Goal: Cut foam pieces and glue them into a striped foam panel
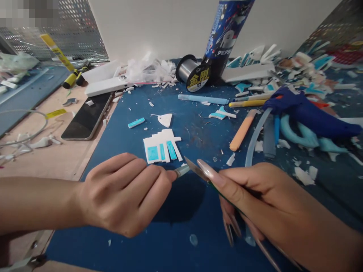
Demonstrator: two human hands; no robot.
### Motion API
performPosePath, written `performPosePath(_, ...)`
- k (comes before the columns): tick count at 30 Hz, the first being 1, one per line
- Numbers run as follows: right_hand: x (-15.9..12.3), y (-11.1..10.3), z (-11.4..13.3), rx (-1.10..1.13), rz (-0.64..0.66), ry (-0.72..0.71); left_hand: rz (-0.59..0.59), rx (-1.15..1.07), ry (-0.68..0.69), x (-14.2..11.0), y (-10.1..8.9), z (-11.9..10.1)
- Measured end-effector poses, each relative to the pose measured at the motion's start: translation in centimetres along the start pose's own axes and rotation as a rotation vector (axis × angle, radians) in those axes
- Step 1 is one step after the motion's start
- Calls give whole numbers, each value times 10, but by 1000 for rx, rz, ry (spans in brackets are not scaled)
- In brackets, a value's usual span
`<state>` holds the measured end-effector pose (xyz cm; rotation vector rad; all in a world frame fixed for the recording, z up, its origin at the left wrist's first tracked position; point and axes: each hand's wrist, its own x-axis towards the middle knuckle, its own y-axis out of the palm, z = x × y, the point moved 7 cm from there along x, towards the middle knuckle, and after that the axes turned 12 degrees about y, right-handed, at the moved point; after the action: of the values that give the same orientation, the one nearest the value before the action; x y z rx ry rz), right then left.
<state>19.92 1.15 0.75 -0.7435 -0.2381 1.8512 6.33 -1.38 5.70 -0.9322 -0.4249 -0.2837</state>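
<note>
My right hand grips a craft knife, its dark green handle partly hidden under the thumb. The narrow blade points up and left, close to the fingertip of my left hand. That hand is curled closed with its back toward me; a pale nail sticks out, and whatever the fingers pinch is hidden. Just beyond it lies a cluster of white foam strips with bright blue patches. Farther back are a small white foam piece with a hole and a short blue-topped strip.
A blue glue gun and an orange stick lie on the right. Behind stand a line spool and a Pepsi bottle among foam scraps. A phone rests left of the blue mat.
</note>
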Motion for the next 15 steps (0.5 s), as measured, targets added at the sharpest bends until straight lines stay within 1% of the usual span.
performPosePath(5, 0, 0, 0, 9, 2, -9, -16, 19, 22, 5, -3, -2)
performPosePath(9, -1, 0, 1, -47, -31, -27, -3, 8, 15, 6, -1, -2)
performPosePath(15, 0, 1, 2, -87, -53, -51, -20, -12, 5, 5, -1, -1)
